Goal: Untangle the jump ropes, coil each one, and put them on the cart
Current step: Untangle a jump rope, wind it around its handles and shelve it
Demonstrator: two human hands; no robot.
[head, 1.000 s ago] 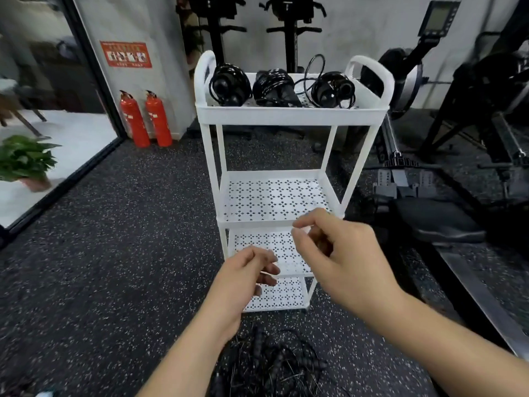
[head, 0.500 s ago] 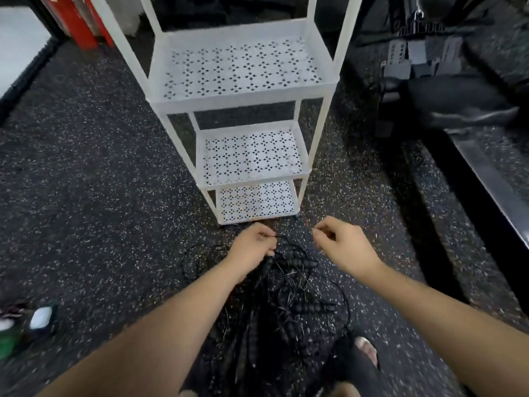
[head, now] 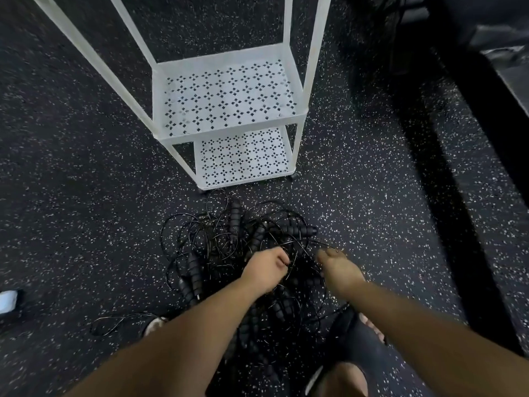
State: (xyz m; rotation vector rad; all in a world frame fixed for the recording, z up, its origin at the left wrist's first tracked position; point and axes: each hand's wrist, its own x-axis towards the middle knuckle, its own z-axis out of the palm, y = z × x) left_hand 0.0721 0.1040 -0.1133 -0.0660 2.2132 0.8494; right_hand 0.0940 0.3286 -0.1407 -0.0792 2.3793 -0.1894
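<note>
Fingers of the left hand (head: pixel 267 269) are curled together over the ropes (head: pixel 243 253), apparently pinching a thin cord at the fingertips; whether a cord is truly caught there cannot be told. Fingers of the right hand (head: pixel 339 269) are bunched, tips pointing down into the same heap, and their hold is just as unclear.

Head view: a person bends over the black tangle lying on the speckled floor (head: pixel 86 196), just in front of the white cart (head: pixel 229 130), whose two visible shelves show nothing on them. The heap lies directly beneath and ahead of both hands, the left hand over its middle, the right at its right edge. The tangle as a whole has no single axis. Its handles do: one handle (head: pixel 234 217) runs nearly straight toward the cart, another (head: pixel 297 231) lies crosswise, pointing right, and a pair (head: pixel 191 279) at the left runs roughly toward the person. A loose loop (head: pixel 120 322) trails left. A sandalled foot (head: pixel 363 339) stands beside the heap. The likely next move is lifting one cord clear.
</note>
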